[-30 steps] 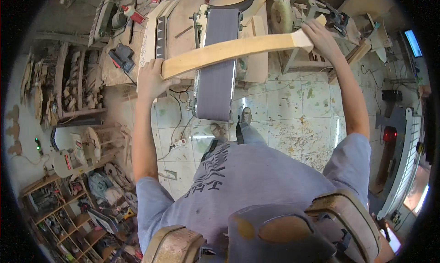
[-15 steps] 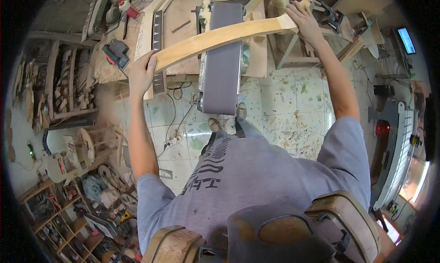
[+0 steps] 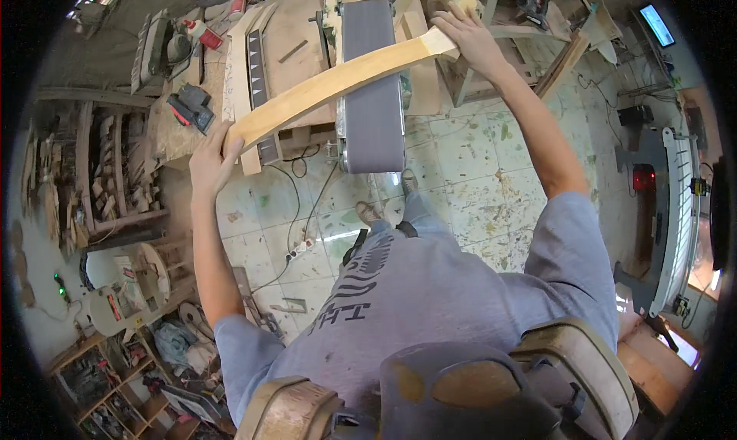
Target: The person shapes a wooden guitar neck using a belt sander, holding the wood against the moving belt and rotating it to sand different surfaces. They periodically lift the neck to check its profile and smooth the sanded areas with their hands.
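The long curved wooden piece [image 3: 338,83] has swung a little more slantwise across the grey sanding belt [image 3: 371,87] than a moment back, so a fresh stretch of it lies over the belt and the sanding looks well under way. The left hand [image 3: 211,160] is clamped round its lower end and the right hand [image 3: 470,37] is closed over its upper end. On the table [image 3: 295,33] at the back, a red-and-white can [image 3: 203,33] lies near a red-and-black tool [image 3: 190,108]; no label is readable.
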Demonstrator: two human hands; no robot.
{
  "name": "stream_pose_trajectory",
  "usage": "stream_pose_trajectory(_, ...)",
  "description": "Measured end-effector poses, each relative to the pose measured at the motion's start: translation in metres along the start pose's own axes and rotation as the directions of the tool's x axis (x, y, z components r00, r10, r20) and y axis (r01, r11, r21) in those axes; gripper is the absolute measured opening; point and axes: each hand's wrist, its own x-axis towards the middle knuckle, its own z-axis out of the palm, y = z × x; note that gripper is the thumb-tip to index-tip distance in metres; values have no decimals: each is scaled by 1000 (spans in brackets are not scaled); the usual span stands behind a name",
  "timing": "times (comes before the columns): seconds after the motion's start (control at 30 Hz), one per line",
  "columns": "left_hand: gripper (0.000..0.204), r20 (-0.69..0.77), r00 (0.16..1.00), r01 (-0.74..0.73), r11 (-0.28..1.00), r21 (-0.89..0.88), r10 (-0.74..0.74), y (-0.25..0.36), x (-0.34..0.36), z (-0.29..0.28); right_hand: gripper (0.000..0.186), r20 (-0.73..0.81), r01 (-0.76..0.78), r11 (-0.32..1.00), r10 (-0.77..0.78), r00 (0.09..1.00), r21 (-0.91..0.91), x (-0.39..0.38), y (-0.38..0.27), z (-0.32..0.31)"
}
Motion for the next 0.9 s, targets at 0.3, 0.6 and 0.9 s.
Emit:
stream_pose_trajectory(0.3,67,-215,960,-180,984,13,178,80,57,51,58,-70,-9,994,2,998,-105,-20,126,34)
stream_pose_trajectory(0.6,73,-276,955,-123,992,-26,111,187,110,88,60,98,-26,979,47,994,-203,-20,243,55)
stream_pose_trajectory(0.9,71,-277,960,-52,997,-53,36,196,109,88,71,65,36,989,-26,998,-145,-3,252,64)
